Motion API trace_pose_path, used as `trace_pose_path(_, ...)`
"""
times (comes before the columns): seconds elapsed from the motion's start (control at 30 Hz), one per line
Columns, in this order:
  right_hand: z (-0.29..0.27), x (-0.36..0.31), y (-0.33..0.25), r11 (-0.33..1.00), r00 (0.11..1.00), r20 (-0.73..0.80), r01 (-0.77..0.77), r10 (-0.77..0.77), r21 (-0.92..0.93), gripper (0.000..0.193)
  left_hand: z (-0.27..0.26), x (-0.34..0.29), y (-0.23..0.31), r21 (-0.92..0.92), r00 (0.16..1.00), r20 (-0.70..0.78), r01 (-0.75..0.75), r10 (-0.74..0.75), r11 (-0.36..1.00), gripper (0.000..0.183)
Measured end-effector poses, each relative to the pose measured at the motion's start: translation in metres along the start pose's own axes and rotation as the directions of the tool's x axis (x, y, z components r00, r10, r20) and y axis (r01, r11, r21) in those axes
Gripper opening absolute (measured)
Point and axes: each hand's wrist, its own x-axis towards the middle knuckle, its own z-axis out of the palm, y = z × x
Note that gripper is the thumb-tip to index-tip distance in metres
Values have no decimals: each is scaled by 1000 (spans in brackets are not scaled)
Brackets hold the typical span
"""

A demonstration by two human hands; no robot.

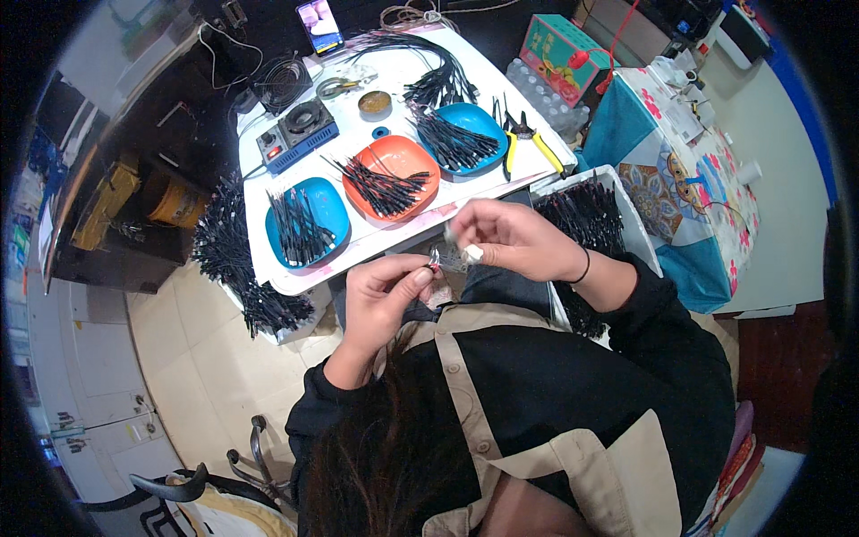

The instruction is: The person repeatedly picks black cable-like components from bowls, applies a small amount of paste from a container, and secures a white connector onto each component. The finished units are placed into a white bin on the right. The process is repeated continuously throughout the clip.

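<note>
Over my lap, just off the table's front edge, my left hand (391, 291) pinches a small silver-tipped piece (435, 259) with a bit of red on it, between thumb and forefinger. Close to its right, my right hand (512, 240) is closed, fingers curled toward a thumb with a white wrap (472, 254) on its tip. Something blurred shows at its fingertips, too small to name. In front of my hands stand a left blue dish (336, 199), an orange dish (391, 152) and a right blue dish (472, 115), each with short black cables.
The white table (362, 237) also carries a control box with a round top (300, 132), a small round tin (375, 102), yellow-handled pliers (535, 150), a phone (320, 25) and a long cable bundle (438, 76). Black cables fill a white bin (637, 215) at right; another heap (234, 242) lies left.
</note>
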Motion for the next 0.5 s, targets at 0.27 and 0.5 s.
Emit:
trace_pose_path(0.27,9,10,-26,727,951,211,308,-224,-614,17,-2,2,-6,-325,989,143,75,-29,943,14)
trace_pose_path(0.5,0,10,-20,602,918,298,396,-261,-693,15,5,-3,-7,-410,997,42,72,-60,909,17)
